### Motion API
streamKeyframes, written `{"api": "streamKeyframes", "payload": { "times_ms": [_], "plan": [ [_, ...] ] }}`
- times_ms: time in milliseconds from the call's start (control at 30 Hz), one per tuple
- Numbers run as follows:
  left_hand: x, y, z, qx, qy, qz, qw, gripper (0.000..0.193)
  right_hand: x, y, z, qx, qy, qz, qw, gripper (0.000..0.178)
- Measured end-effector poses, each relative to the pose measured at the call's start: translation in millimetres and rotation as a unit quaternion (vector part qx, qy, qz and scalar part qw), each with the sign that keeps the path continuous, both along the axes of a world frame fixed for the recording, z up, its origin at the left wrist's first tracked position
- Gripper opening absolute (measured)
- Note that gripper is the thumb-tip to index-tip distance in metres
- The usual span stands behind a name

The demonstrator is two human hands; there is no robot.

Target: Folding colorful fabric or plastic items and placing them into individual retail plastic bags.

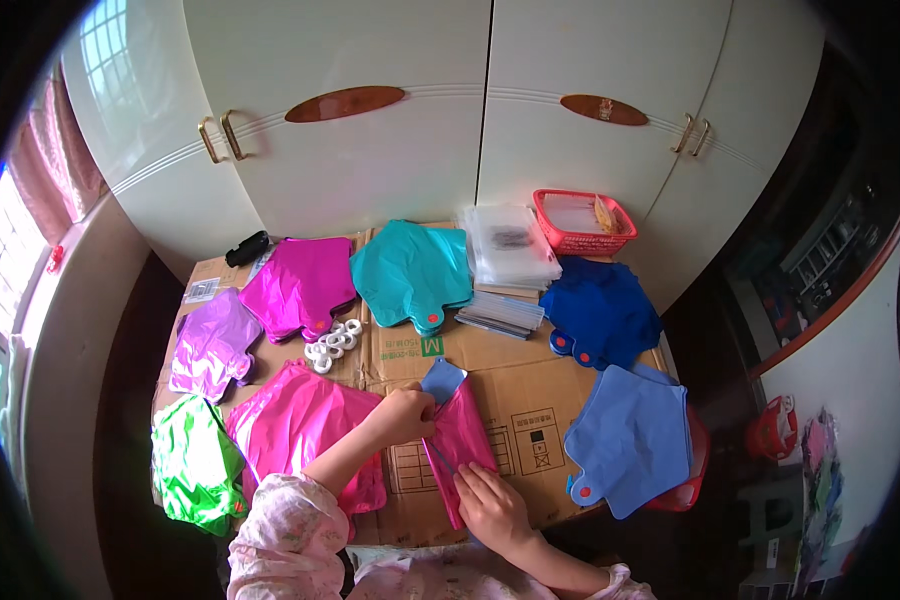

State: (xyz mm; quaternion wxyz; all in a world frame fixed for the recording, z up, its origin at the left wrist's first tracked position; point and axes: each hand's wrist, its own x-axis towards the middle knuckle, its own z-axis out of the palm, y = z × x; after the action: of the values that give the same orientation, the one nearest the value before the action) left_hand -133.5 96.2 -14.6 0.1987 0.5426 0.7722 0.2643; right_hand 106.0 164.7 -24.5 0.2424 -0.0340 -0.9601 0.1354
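A pink foil sheet, folded into a long narrow bundle (467,425), lies in front of me on the cardboard-covered table. A blue-grey piece (444,379) sticks out of its far end. With closed fingers, my left hand (407,416) grips the bundle's left edge near that piece. My right hand (492,508) rests on the near part of the bundle, its fingers stretched out over the foil. Beside my left forearm lies a stack of pink foil sheets (295,425), partly hidden by my sleeve. A light blue stack (635,435) lies at the right.
Flat foil stacks in bright green (195,465), lilac (213,345), magenta (300,285), teal (410,275) and dark blue (605,310) ring the cardboard (530,385). White rings (333,345), clear bags (505,245), grey strips (502,313) and a red basket (582,240) lie among them. Cabinet doors (360,170) rise behind.
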Motion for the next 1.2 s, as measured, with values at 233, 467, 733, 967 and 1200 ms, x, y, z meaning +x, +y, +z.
{"api": "streamKeyframes", "payload": {
  "times_ms": [233, 467, 733, 967, 1200],
  "plan": [
    [39, 7, 27, -0.009, 0.196, 0.097, 0.976, 0.015, 1, 2, -3, -0.017, 0.004, 0.0, 1.0, 0.032],
    [80, 3, 6, 0.124, 0.123, -0.192, 0.966, 0.034, 6, -1, -13, -0.048, -0.049, -0.005, 0.998, 0.025],
    [70, 14, 12, 0.037, 0.201, -0.113, 0.972, 0.038, 2, 1, -3, -0.04, 0.005, 0.004, 0.999, 0.028],
    [53, 29, 12, -0.023, 0.231, -0.06, 0.971, 0.046, 4, 2, -11, -0.034, -0.009, 0.011, 0.999, 0.041],
    [46, 44, 9, -0.09, 0.172, -0.026, 0.981, 0.061, 7, 4, -7, -0.03, -0.033, 0.031, 0.999, 0.041]
  ]
}}
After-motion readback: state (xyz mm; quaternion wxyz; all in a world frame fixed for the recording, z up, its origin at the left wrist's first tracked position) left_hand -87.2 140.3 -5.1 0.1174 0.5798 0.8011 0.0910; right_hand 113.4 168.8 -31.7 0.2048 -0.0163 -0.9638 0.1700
